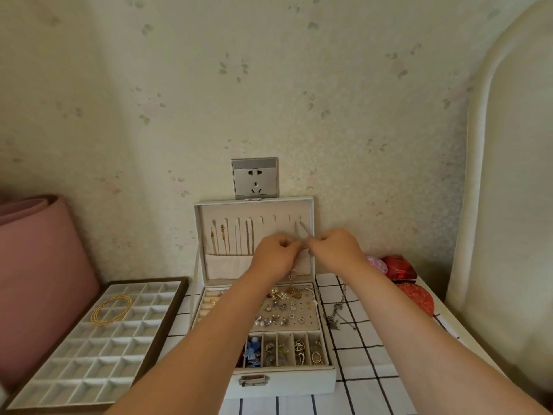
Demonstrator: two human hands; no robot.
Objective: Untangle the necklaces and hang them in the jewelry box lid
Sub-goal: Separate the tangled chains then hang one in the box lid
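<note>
Hanging chain: a thin chain comes down slanted from a hook at the right end of the lid to the fingertips of both hands. Another piece of it drops below the hands toward the open box.
Left hand: raised in front of the lid, fingers curled, with the thumb and fingertips pinched on the chain at the side near the other hand.
Right hand: at the same height, fingers curled in the same way and pinched on the chain just under the hook.
Between the hands: the fingertips almost meet and the chain passes there. The exact hold is too small to see.
Lid: stands upright against the wall, under the socket.
Gold necklaces: hang on the left hooks of the lid, their lower ends in the cloth pocket.
Jewelry box: sits on a checked cloth — earrings on a pad, rings and beads in the front compartments.
Silver necklace: lies on the cloth just beside the right wall of the box, apart from both hands.
Tray: left of the box, with gold bangles in it.
Red boxes: at the back right of the cloth.
</note>
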